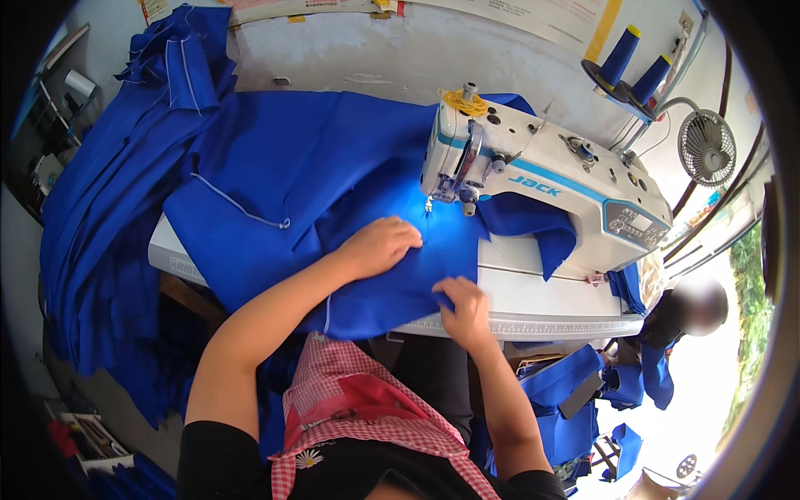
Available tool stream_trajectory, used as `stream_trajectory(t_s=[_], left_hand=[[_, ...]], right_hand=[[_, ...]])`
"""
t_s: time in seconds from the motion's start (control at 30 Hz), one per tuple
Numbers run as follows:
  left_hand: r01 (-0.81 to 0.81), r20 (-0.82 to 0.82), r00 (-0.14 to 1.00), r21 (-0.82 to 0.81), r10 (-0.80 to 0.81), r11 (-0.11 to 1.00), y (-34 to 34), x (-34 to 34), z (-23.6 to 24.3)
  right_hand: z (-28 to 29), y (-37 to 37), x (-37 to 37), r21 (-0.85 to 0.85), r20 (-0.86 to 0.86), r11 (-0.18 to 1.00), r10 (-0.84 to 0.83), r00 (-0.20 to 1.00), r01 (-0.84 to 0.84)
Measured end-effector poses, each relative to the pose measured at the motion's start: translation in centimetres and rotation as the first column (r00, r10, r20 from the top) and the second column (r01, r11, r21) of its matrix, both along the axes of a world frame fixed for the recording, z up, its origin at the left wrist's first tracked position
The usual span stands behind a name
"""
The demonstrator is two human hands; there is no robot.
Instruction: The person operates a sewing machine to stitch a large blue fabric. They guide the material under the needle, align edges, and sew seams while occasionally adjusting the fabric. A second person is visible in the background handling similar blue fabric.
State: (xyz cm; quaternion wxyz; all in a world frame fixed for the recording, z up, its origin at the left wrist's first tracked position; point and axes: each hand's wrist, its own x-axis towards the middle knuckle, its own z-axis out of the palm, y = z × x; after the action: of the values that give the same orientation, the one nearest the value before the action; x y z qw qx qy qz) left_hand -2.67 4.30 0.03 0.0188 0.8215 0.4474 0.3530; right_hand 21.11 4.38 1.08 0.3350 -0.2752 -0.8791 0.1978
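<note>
A large piece of blue fabric (pixel 275 142) lies over the sewing table and runs beneath the needle of a white sewing machine (pixel 550 175). The lamp by the needle lights the cloth there. My left hand (pixel 382 247) rests on the fabric just in front and to the left of the presser foot (pixel 429 202), its fingers curled and closed on the cloth. Nearer the table's front edge, my right hand (pixel 465 310) pinches the fabric's edge between thumb and fingers. A pale cord or thread strip (pixel 242 204) lies across the cloth on the left.
A tall heap of blue fabric (pixel 108 217) hangs at the left. Blue thread cones (pixel 621 57) stand behind the machine beside a small fan (pixel 707 148). At the lower right, blue pieces (pixel 562 379) are piled near another person (pixel 696 312). The white tabletop (pixel 533 296) shows right of the cloth.
</note>
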Motion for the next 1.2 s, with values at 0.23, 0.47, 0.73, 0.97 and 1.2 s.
stream_trajectory(t_s=[0.23, 0.47, 0.73, 0.97, 1.2], left_hand=[[-0.075, 0.155, 0.982, -0.212, 0.109, 0.974, -2.7, 1.5, 0.9], [-0.328, 0.107, 0.933, -0.140, 0.344, 0.934, 4.1, -0.4, -1.1], [-0.278, 0.083, 0.953, -0.146, 0.292, 0.950, 7.1, -1.7, -3.1], [-0.334, 0.111, 0.905, -0.411, 0.410, 0.848, 5.4, -5.7, -3.2], [-0.570, -0.043, 0.821, -0.100, 0.569, 0.816, 2.9, -9.3, -1.4]], right_hand=[[0.7, -3.9, 1.9, 0.016, 0.099, 1.000, 0.003, 0.995, -0.004], [4.6, -3.5, 0.7, -0.428, 0.339, 0.842, 0.486, 0.805, -0.328], [-1.0, -9.2, -10.4, -0.525, 0.424, 0.641, 0.767, 0.481, -0.560], [0.9, -10.8, -6.3, -0.609, 0.345, 0.508, 0.861, 0.373, -0.609], [-3.0, -10.8, -8.6, -0.564, 0.039, 0.471, 0.836, 0.547, -0.679]])
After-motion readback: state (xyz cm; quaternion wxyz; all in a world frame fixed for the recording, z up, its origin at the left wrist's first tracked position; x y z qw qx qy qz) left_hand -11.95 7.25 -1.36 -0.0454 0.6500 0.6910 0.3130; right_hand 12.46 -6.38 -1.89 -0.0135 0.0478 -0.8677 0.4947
